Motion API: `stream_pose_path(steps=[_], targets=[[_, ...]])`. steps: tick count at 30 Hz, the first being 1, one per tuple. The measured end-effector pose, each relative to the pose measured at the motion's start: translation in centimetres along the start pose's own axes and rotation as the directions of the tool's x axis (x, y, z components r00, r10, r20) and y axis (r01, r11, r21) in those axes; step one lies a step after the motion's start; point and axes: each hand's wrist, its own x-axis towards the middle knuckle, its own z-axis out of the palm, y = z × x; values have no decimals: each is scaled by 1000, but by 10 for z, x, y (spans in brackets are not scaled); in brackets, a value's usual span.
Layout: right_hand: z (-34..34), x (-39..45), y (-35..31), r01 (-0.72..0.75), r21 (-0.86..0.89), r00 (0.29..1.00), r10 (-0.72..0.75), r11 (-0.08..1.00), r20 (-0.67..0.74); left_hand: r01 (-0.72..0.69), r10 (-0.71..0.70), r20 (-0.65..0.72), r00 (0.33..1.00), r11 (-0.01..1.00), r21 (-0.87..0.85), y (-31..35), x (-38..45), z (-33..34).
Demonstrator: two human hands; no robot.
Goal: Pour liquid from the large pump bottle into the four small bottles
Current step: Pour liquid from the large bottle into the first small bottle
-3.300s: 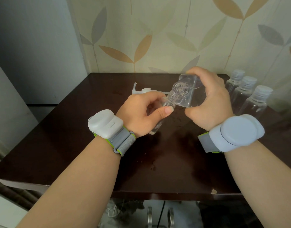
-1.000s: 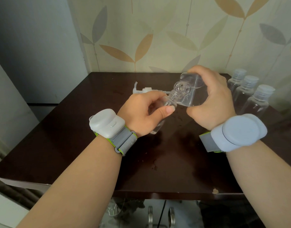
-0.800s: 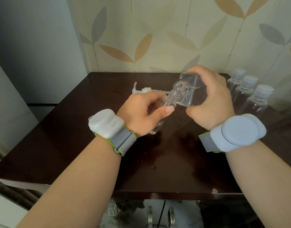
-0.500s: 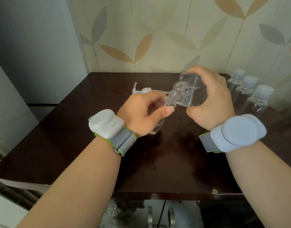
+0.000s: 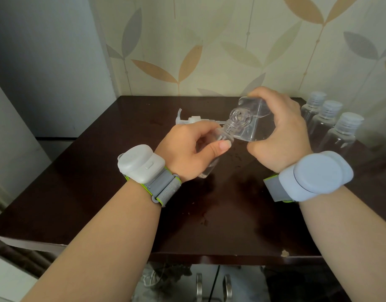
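Nothing much has shifted since a moment ago: both hands hold the same pouring pose over the dark glossy bench [image 5: 105,192]. Right hand [image 5: 279,136] keeps its grip wrapped round the large clear bottle [image 5: 251,125], tipped mouth-down onto the small bottle [image 5: 211,162] clasped in the left hand [image 5: 187,153]. Keep the necks touching and tilt slowly; flow is hard to see. Right of the large bottle stand three ribbed-capped bottles [image 5: 340,129]; behind it lies the white pump head [image 5: 187,119].
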Motion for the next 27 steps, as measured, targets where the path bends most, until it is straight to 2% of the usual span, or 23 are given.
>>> stream_pose_path(steps=[27], targets=[[0, -1, -2, -12, 14, 1000, 12, 1000, -1, -13, 13, 15, 1000, 1000, -14, -2, 1, 0]])
